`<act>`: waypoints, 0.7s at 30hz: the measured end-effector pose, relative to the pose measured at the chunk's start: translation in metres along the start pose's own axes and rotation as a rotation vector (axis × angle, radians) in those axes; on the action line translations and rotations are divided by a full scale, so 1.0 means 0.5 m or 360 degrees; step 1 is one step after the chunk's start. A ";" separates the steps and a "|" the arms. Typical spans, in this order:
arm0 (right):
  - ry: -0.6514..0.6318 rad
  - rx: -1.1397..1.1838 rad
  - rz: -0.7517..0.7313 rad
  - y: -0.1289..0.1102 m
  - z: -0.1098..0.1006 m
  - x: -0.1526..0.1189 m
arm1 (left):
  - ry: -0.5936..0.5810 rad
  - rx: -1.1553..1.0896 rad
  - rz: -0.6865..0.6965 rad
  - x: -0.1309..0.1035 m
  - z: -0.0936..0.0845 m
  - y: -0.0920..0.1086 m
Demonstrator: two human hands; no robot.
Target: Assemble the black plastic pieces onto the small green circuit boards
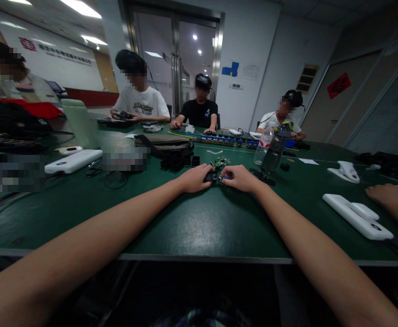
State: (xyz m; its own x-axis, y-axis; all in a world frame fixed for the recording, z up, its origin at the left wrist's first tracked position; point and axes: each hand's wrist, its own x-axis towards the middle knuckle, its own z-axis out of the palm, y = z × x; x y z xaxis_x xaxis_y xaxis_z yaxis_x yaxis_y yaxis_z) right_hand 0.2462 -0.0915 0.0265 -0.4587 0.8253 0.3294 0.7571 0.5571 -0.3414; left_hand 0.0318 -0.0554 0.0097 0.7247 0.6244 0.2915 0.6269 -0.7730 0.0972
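Observation:
Both my hands are near each other at the middle of the green table (192,227). My left hand (196,178) is closed on a small black part (211,176). Thumb and forefinger of my right hand (239,178) pinch a tiny blue piece (223,177), right beside the black part. Just beyond my fingers lies a small heap of green circuit boards (220,161). Black open boxes (176,161) stand to the left of the heap. The fine details between my fingertips are too small to tell.
Two bottles, one clear (262,147) and one dark (276,150), stand beyond my right hand. White devices lie left (74,162) and right (357,217). A grey-green bag (166,143) is behind the boxes. Several people sit around; another person's hand (386,196) rests at the right.

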 end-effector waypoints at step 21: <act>0.0040 -0.0032 0.0034 -0.008 -0.002 0.000 | -0.0012 -0.0044 -0.0002 0.001 0.001 -0.001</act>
State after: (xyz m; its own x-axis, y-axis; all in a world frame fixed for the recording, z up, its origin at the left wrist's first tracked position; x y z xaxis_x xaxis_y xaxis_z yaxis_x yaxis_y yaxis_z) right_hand 0.2439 -0.0939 0.0287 -0.4309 0.8341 0.3443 0.7759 0.5373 -0.3306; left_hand 0.0321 -0.0549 0.0095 0.7259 0.6264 0.2843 0.6199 -0.7748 0.1242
